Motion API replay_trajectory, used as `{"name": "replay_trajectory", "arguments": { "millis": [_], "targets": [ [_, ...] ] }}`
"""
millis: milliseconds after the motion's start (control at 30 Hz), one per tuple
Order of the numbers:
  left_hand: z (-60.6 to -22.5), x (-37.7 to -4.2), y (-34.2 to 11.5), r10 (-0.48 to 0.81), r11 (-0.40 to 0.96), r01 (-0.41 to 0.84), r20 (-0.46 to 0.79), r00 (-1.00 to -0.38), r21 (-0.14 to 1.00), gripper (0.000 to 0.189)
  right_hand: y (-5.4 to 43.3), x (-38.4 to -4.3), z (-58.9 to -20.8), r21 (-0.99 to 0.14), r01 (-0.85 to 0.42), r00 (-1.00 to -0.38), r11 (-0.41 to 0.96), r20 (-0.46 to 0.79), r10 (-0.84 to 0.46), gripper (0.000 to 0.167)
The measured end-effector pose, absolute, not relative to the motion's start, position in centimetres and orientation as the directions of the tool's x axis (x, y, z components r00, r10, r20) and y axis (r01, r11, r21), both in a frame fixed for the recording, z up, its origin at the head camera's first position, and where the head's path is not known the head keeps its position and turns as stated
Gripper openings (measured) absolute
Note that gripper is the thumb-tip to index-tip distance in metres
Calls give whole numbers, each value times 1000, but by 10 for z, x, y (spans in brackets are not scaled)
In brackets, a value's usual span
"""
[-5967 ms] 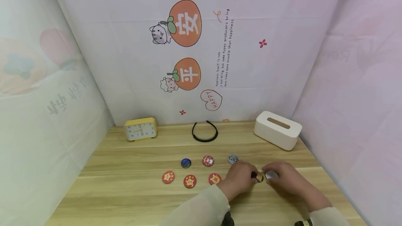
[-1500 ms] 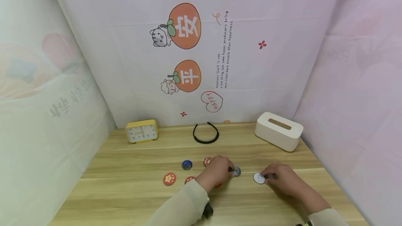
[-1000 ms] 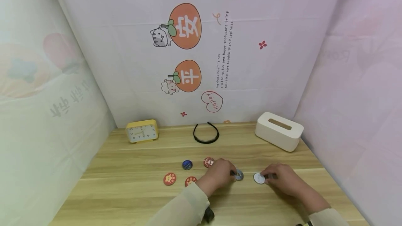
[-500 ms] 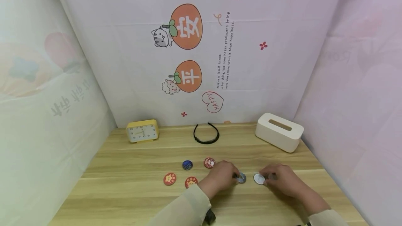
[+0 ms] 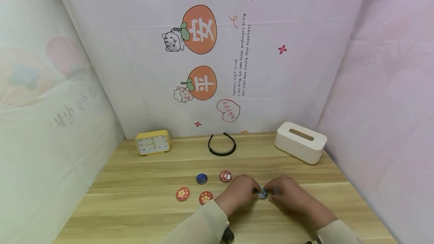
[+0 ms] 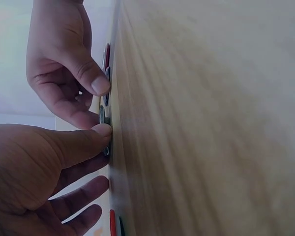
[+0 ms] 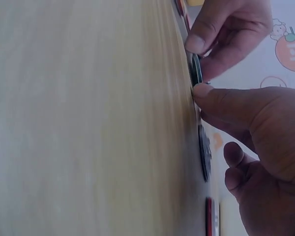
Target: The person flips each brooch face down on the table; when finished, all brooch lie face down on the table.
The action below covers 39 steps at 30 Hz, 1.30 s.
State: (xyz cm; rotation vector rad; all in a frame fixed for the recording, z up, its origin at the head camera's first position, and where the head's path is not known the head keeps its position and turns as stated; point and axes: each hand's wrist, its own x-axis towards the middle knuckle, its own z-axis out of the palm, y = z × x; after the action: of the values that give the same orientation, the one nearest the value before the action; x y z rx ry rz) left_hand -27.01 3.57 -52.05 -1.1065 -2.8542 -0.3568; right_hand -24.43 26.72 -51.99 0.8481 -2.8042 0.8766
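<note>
Between both hands lies a small round blue-grey button badge (image 5: 262, 193), low at the wooden tabletop. My left hand (image 5: 239, 193) pinches its left side between thumb and forefinger, the other fingers spread loosely in the left wrist view. My right hand (image 5: 289, 195) has its thumb and forefinger on the badge's opposite edge. In the right wrist view, the badge (image 7: 196, 69) is seen edge-on between the two thumbs. A pale disc (image 5: 277, 191) shows behind the right fingers. Close to the left hand lie a red badge (image 5: 225, 176) and a red star badge (image 5: 205, 198).
Farther left are a blue badge (image 5: 201, 178) and another red star badge (image 5: 182, 194). Along the back stand a yellow alarm clock (image 5: 153, 142), a black headband (image 5: 222, 153) and a white tissue box (image 5: 300, 142). Printed cloth walls (image 5: 264, 86) enclose the table.
My left hand has brought the blue-grey badge right and nearer. The right hand has let go of the white disc and moved left onto the blue-grey badge.
</note>
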Motion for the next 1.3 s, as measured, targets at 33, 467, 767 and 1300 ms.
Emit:
{"name": "replay_trajectory", "arguments": {
  "millis": [33,467,767,1300],
  "targets": [
    [-521,-270,36,658,715,672,140,-740,192,10,266,-245,-520,-505,-537,-839,676,239,-488,28],
    [-521,-269,36,665,704,679,146,-733,207,8,263,-244,-521,-521,-498,-862,693,208,-463,23],
    [-515,-266,38,652,709,673,167,-739,211,19,269,-244,-523,-502,-457,-889,735,228,-397,14],
    [-516,-265,45,569,760,594,173,-804,265,23,263,-247,-526,-591,-376,-923,714,165,-349,19]
  ]
}}
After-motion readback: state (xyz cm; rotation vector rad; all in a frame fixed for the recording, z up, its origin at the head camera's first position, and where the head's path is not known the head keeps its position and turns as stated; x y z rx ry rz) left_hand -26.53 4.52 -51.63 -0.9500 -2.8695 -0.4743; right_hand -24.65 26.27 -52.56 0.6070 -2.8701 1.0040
